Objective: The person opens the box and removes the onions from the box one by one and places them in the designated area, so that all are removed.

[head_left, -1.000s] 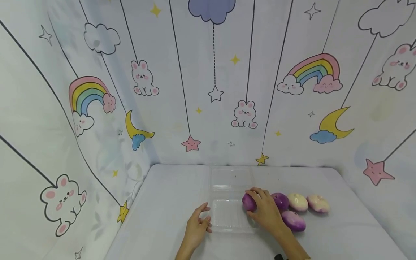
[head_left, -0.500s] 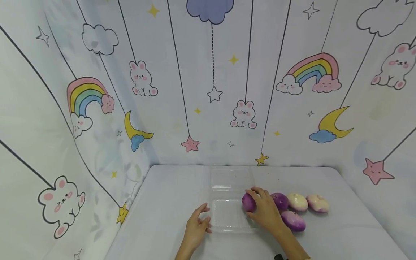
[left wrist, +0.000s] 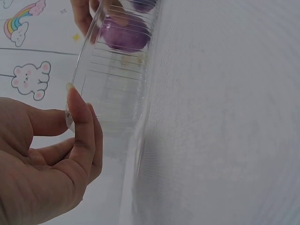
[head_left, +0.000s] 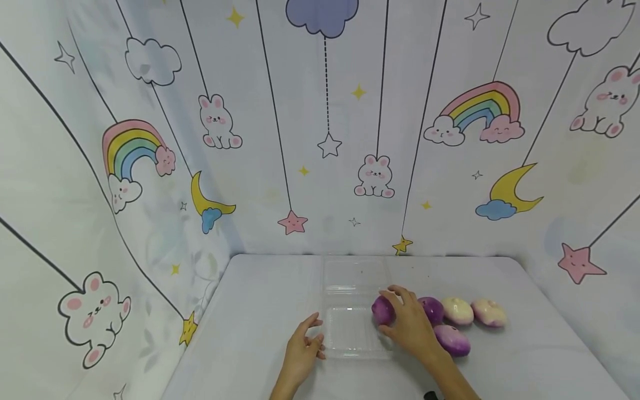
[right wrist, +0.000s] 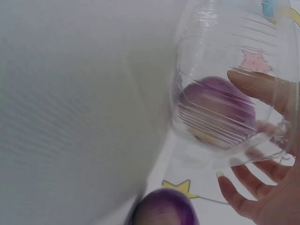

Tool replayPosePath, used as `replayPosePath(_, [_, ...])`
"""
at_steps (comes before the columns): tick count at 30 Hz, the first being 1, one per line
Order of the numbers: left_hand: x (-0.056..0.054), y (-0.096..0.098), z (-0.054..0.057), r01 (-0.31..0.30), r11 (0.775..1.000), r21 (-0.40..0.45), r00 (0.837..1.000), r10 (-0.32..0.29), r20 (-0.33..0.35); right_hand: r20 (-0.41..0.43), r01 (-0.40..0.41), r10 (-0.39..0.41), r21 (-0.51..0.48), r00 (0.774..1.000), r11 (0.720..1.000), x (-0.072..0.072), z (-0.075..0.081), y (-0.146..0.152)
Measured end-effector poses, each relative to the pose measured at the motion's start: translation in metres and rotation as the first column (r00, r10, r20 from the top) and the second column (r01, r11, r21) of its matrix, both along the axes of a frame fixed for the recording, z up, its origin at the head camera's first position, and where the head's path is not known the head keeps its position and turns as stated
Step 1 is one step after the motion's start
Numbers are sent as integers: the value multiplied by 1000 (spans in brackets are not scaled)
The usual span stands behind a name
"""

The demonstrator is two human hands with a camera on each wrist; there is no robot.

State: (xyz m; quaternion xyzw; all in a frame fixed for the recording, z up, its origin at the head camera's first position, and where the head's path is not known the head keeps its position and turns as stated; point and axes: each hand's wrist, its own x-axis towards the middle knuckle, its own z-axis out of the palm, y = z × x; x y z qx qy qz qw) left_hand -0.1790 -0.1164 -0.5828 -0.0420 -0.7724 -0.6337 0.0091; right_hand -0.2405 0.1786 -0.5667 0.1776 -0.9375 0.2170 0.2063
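A clear plastic box (head_left: 350,354) with its lid (head_left: 356,272) folded back stands mid-table in the head view. My left hand (head_left: 301,350) pinches the box's left rim between thumb and fingers, plain in the left wrist view. One purple onion (head_left: 383,311) lies inside at the right end. Beside it is my right hand (head_left: 410,325), fingers spread loosely. In the right wrist view, one digit of this right hand (right wrist: 262,187) reaches inside over the onion (right wrist: 216,110), while several fingers lie outside the wall. They are not closed round the onion.
Right of the box sit a dark purple onion (head_left: 431,310), a purple-and-white onion (head_left: 452,340) and two pale onions (head_left: 457,311). A black object (head_left: 430,395) shows at the bottom edge. A patterned cloth (head_left: 320,222) hangs behind the white table (head_left: 250,311).
My right hand's fingers have loosened and shifted slightly off the onion, which stays at the box's right end. My left hand keeps its place at the rim.
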Motion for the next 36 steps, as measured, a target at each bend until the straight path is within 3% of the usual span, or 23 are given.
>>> replayPosePath(9, [-1, 1, 0, 3, 1000, -7, 1000, -2, 13, -46, 6, -7, -21, 999, 1000, 5, 11, 3])
replayPosePath(16, [-2, 0, 0, 12, 1000, -6, 1000, -12, -24, -160, -16, 0, -102, 987, 995, 10, 15, 8])
replayPosePath(21, [-1, -1, 1, 7, 1000, -14, 1000, -7, 10, -170, 14, -38, -140, 985, 990, 16, 16, 10])
replayPosePath(31, [-1, -1, 0, 4, 1000, -23, 1000, -4, 6, -165, 65, -122, -317, 979, 946, 33, 17, 17])
replayPosePath(36, [-1, -1, 0, 4, 1000, -14, 1000, -4, 10, -209, 44, -121, -342, 970, 939, 40, 18, 23])
